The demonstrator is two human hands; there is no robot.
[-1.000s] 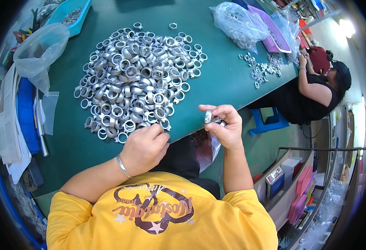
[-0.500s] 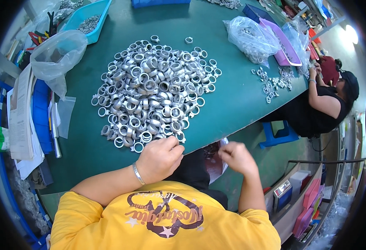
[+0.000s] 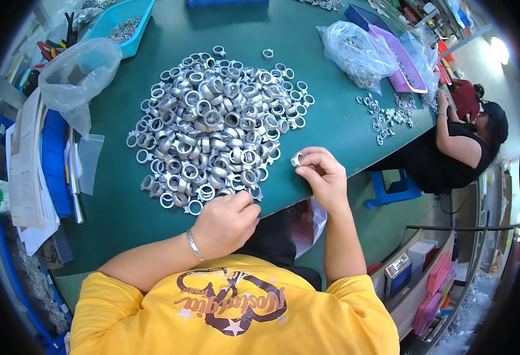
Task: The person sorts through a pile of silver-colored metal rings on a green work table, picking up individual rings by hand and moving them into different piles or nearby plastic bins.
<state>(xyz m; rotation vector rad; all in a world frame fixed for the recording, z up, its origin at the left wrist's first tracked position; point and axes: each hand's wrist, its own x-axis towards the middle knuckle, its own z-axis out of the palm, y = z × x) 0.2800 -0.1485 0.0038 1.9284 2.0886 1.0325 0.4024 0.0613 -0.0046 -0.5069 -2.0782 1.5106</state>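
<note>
the green counter (image 3: 331, 124) fills most of the view, and a co-worker (image 3: 464, 145) in black sits well apart along its right side. on the counter, in front of the person, lies a broad heap of silver metal rings (image 3: 212, 121), many with a small lug, loose and overlapping, with a few strays around its rim. judging by the size of that heap, the handling looks far from finished: one ring is up in the fingers and the great bulk is left lying. no finished row or second stack of the same rings shows near the hands, so how many are already dealt with cannot be told. a turquoise tray (image 3: 136, 44) of small metal pieces stands beyond the heap to the left; a purple tray (image 3: 409, 86) and a filled clear bag (image 3: 357, 56) stand to the far right. below the counter's near edge, beside the person's dark trousers, hangs a pale bag (image 3: 316, 222), its contents too unclear to count as progress. the left hand (image 3: 227, 222) is curled at the near edge of the heap; whether it grips a ring is hidden. the right hand (image 3: 325, 174), apart from the heap, pinches between thumb and forefinger a single ring (image 3: 297, 159), held above the counter near its edge; the palm behind is not visible.
</note>
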